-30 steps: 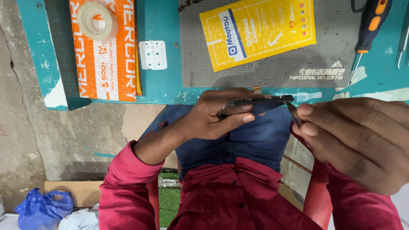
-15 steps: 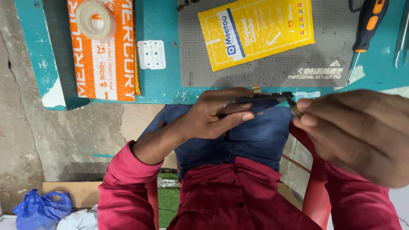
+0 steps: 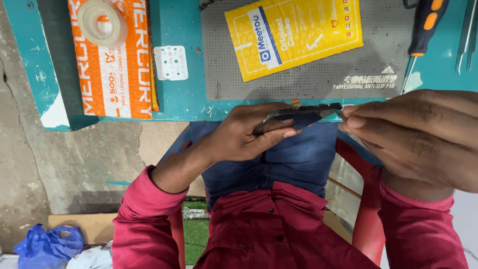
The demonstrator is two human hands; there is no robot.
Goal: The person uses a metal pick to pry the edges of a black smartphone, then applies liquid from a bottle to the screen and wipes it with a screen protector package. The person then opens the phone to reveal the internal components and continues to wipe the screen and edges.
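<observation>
- Meanwhile, the left hand clasps a thin dark flat device by its edges.
- Right hand fingertips pinch the device's end beside the desk edge.

Beyond the fingertips, a yellow padded envelope lies on a grey anti-slip mat on the teal table. A screwdriver with a black and orange handle rests farther right. Well to the left lies an orange packet bearing a tape roll, a small white sheet beside it.
</observation>
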